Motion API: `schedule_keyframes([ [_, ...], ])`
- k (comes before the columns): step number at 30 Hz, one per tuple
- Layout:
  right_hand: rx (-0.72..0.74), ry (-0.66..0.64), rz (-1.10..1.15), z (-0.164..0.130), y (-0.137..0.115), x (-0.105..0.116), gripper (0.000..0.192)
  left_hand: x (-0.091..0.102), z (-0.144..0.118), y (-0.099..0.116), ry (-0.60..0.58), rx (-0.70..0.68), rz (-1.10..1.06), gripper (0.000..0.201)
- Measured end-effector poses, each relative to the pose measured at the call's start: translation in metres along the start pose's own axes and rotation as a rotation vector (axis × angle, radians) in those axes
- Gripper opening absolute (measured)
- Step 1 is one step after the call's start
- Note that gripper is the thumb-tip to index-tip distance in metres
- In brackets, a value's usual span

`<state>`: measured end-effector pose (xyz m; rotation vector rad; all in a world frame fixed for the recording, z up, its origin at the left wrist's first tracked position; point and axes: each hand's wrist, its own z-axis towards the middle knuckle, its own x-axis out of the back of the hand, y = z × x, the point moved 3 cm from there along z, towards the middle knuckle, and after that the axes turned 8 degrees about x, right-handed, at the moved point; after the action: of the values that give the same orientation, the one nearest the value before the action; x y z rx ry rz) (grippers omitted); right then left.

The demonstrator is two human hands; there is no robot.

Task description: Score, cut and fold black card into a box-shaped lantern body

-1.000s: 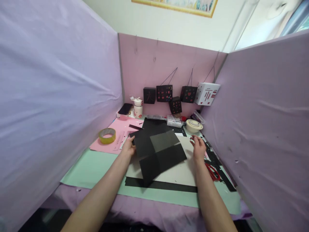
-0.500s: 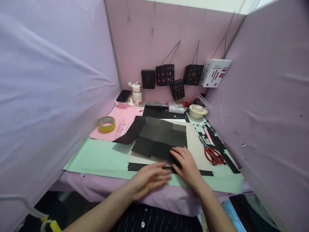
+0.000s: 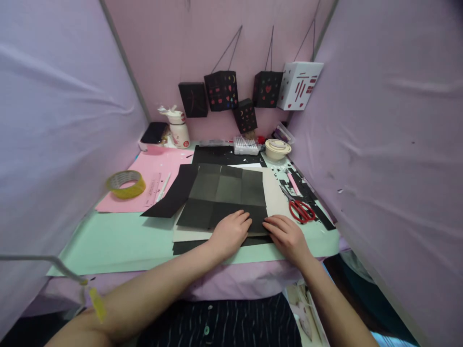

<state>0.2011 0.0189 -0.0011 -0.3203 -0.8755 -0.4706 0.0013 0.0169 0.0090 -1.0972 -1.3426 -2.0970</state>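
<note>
Where both hands meet at the near edge of the black sheet (image 3: pixel 224 195), each lies flat with fingers stretched out and close together, pinching nothing. Left hand (image 3: pixel 229 233): palm down, fingertips pressing the sheet's near edge from the left. Right hand (image 3: pixel 287 237): palm down, fingertips touching the same edge near its right corner; the two hands lie just beside each other without touching.

The sheet lies directly ahead of both hands, spread open, creased into a grid of squares, its long axis running left to right across the desk. Most of it sits beyond the fingertips, away from the body. The left hand covers more of it and is nearer its middle.

Under the sheet: a pale board (image 3: pixel 275 195), then a green mat (image 3: pixel 119 241). Red scissors (image 3: pixel 301 210) lie just right of the right hand. A tape roll (image 3: pixel 125 184) sits well apart on the far left.
</note>
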Motion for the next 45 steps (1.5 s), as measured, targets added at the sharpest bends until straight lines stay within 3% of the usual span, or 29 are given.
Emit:
schedule_keyframes([
  [4,-0.088,0.04,-0.044,0.001,0.007,-0.005,0.03,-0.006,0.011,-0.011,0.05,0.02,-0.156,0.017],
  [8,-0.155,-0.014,-0.014,0.004,0.012,-0.007,0.028,-0.008,0.013,-0.017,0.08,0.022,-0.179,0.019],
  [11,-0.171,-0.047,0.016,0.004,0.013,-0.005,0.033,-0.008,0.012,-0.015,0.1,-0.008,-0.101,0.023],
  [17,-0.135,-0.024,0.078,0.005,0.012,-0.006,0.026,-0.003,0.01,-0.006,-0.015,-0.059,0.217,0.021],
  [26,-0.22,-0.016,0.163,0.004,0.013,-0.002,0.013,0.002,0.004,-0.005,0.054,-0.099,0.288,0.02],
  [37,-0.275,0.052,0.2,0.004,0.014,-0.005,0.015,0.004,0.007,0.001,0.039,0.001,0.291,0.021],
  [45,-0.317,0.027,0.233,0.007,0.015,-0.001,0.013,0.007,0.011,0.001,0.047,0.082,0.284,0.023],
])
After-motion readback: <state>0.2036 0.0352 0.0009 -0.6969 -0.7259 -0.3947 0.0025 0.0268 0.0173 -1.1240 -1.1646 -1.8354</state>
